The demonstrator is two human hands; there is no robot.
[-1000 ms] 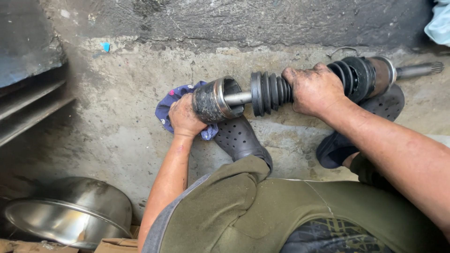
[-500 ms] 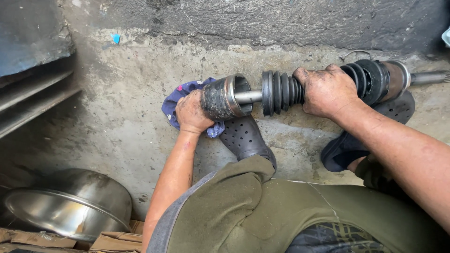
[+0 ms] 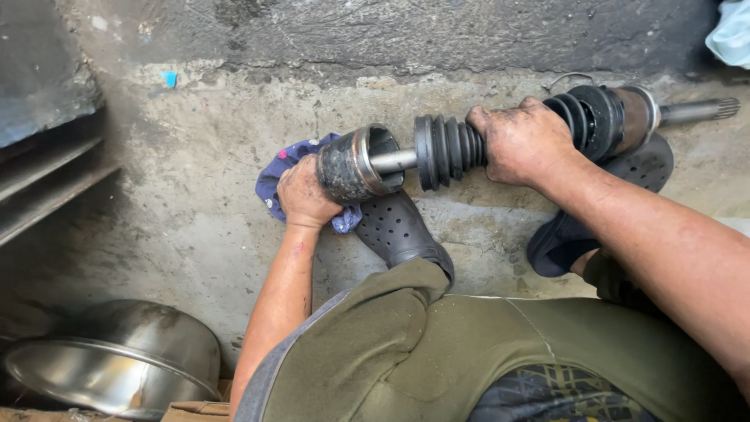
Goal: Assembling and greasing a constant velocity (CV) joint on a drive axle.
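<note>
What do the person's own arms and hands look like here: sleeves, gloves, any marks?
Both forearms are bare, with no sleeves showing. The left hand and right hand wear no gloves, rings or watch. Dark grease smudges the right hand's fingers and knuckles.

Stained, rough concrete floor (image 3: 180, 195) fills the frame; a dark cracked wall (image 3: 391, 31) runs along the top, daylight falling evenly.

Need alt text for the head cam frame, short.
Seen from above, a crouching person holds a greasy drive axle across a concrete floor: left hand grips the metal joint cup with a blue rag, right hand grips a ribbed rubber boot. A steel bowl sits at lower left.
</note>
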